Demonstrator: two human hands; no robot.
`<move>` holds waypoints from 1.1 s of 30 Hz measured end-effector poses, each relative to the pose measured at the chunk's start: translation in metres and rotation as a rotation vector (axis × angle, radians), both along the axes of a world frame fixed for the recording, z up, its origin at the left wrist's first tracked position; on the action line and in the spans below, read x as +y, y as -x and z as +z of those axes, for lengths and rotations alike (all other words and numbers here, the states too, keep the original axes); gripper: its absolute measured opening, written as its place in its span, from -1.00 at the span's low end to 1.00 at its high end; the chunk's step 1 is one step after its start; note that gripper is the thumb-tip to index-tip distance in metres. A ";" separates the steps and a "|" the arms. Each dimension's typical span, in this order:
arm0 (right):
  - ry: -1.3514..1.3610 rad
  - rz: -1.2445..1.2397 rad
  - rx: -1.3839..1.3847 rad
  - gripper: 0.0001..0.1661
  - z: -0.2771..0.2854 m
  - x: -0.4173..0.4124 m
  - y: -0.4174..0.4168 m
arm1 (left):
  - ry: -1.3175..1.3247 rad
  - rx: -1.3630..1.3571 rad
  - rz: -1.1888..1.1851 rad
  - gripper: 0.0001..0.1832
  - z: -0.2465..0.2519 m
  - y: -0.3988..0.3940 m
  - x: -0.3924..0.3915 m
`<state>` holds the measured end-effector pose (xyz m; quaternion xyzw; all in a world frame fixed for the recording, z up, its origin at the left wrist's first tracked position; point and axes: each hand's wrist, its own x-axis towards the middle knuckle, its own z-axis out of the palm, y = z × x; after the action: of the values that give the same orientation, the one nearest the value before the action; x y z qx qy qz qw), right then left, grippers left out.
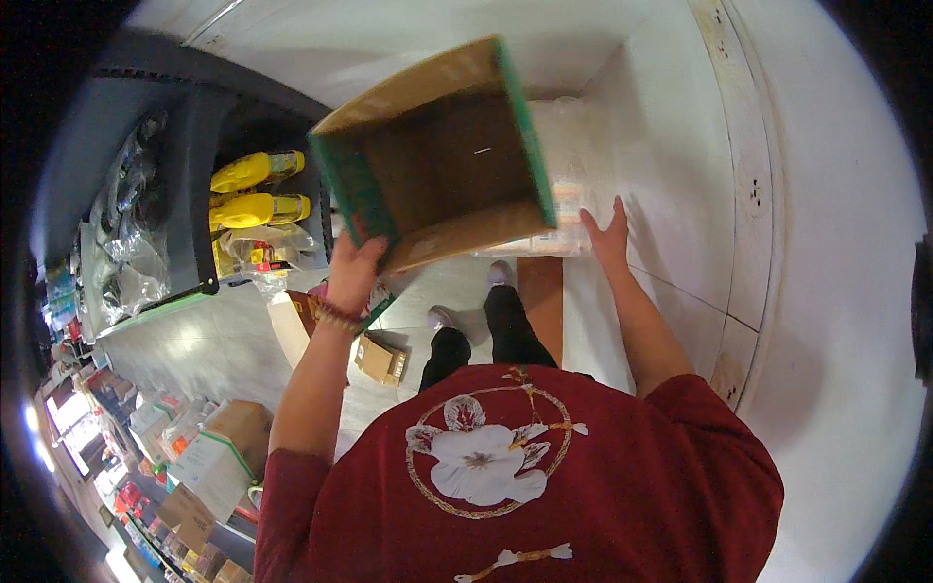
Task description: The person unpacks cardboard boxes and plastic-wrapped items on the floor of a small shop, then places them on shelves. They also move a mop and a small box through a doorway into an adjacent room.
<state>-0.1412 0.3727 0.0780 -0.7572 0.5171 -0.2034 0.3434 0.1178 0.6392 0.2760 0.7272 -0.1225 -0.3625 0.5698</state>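
Note:
My left hand (pixel 355 273), a beaded bracelet at its wrist, grips the near left corner of a cardboard box (pixel 448 164). The box has green outer edges, and its open side faces me, showing a dark interior with a small pale mark. My right hand (pixel 609 233) is to the right of the box with thumb and fingers apart, holding nothing. Just beside it, partly hidden behind the box, are goods wrapped in clear plastic (pixel 568 211). Whether my right fingertips touch that wrapping, I cannot tell.
Left of the box, a dark shelf unit (pixel 200 182) holds yellow bottles (pixel 255 211) and plastic-wrapped items. A small carton (pixel 380 359) lies on the tiled floor near my feet. A white wall (pixel 678 160) borders the right. Several cartons (pixel 219 466) are stacked at lower left.

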 end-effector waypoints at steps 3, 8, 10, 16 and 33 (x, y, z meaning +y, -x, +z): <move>-0.047 0.065 0.232 0.29 0.008 -0.015 -0.035 | 0.011 0.071 0.146 -0.61 -0.008 -0.001 0.048; -0.207 -0.074 0.392 0.56 -0.016 -0.058 -0.109 | -0.155 0.025 0.284 -0.65 -0.007 0.029 0.112; -0.330 -0.125 0.372 0.61 -0.022 -0.070 -0.139 | -0.203 0.060 0.301 -0.68 -0.004 0.041 0.128; -0.449 0.068 0.543 0.48 -0.051 -0.013 -0.220 | -0.278 0.219 0.443 -0.68 -0.023 0.072 0.159; -0.323 -0.049 -0.153 -0.72 -0.097 -0.025 -0.137 | -0.193 0.207 0.350 -0.59 -0.035 0.038 0.168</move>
<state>-0.0047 0.3479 -0.0189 -0.6617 0.5338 -0.1830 0.4937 0.0794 0.8074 0.2410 0.7475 0.0997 -0.3409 0.5614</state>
